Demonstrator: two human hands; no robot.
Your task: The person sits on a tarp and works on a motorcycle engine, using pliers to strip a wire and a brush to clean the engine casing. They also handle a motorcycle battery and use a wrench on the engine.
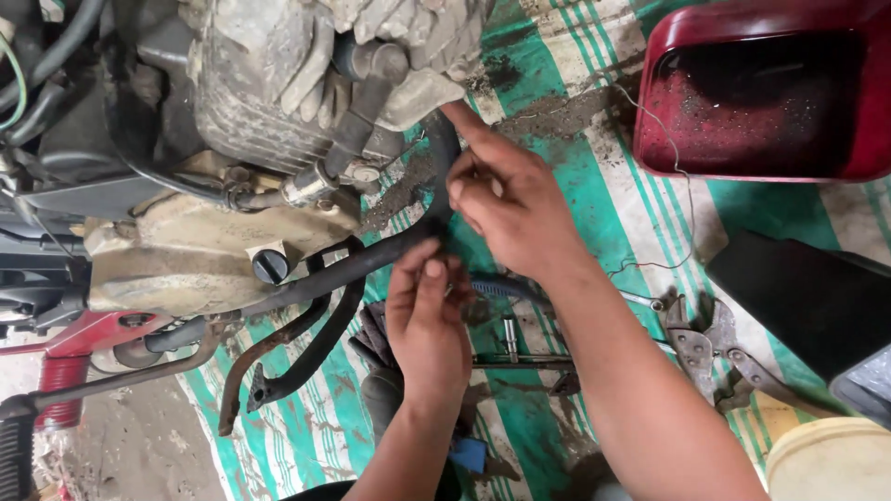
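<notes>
A grimy motorcycle engine point(251, 102) fills the upper left. A black bent metal lever point(353, 269) runs from under the engine up to the right. My left hand point(429, 325) has its fingers curled around the lever near its bend. My right hand point(510, 199) rests on the lever's upper end point(444, 148), index finger stretched toward the engine. Both hands are smeared with grease. A black round screw cap point(270, 266) sits on the crankcase cover.
A green and white striped mat point(594, 195) lies underneath. A dark red tank point(770, 93) is at the upper right, with pliers point(705, 348), sockets point(509, 336) and a dark seat point(817, 297) to the right. A cream bucket rim point(826, 459) is at the bottom right.
</notes>
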